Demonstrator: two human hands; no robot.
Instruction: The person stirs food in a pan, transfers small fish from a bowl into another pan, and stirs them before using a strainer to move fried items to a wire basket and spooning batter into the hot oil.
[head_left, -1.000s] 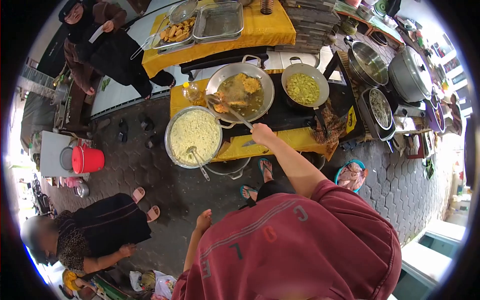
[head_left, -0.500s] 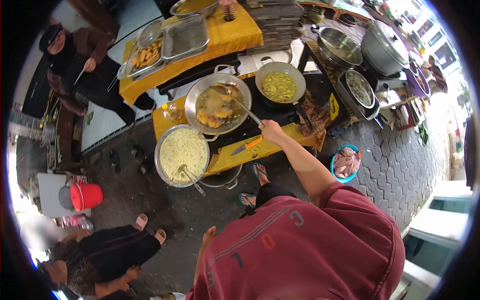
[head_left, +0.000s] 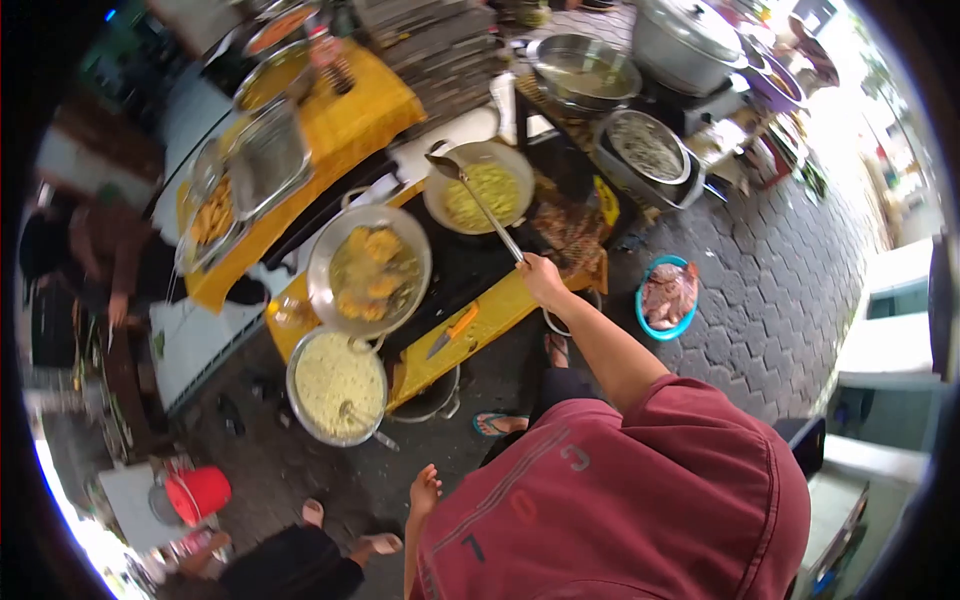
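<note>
My right hand (head_left: pixel 543 280) grips the end of a long-handled metal spatula (head_left: pixel 484 209). Its head overlaps the far-left rim of a pan (head_left: pixel 432 196) with yellow-green pieces in it. To the left, a large metal wok (head_left: pixel 322 262) holds golden fritters (head_left: pixel 376 243) in steaming oil. A bowl of pale batter (head_left: pixel 325 375), with a metal ladle (head_left: pixel 358 416) resting in it, stands in front of the wok. My left hand (head_left: pixel 425 488) hangs low beside my shirt, fingers loosely curled and apart, with nothing in them.
An orange-handled knife (head_left: pixel 455 331) lies on the yellow table edge. Fish fill a blue basin (head_left: pixel 648 327) on the paving at right. Behind stand a tray of fried food (head_left: pixel 213 212) and several large pots (head_left: pixel 690 45). Two people are at left, near a red bucket (head_left: pixel 198 494).
My right hand has lifted the spatula out of the wok's oil and swung it right to the other pan. The camera view has turned, and the person at lower left has shifted.
</note>
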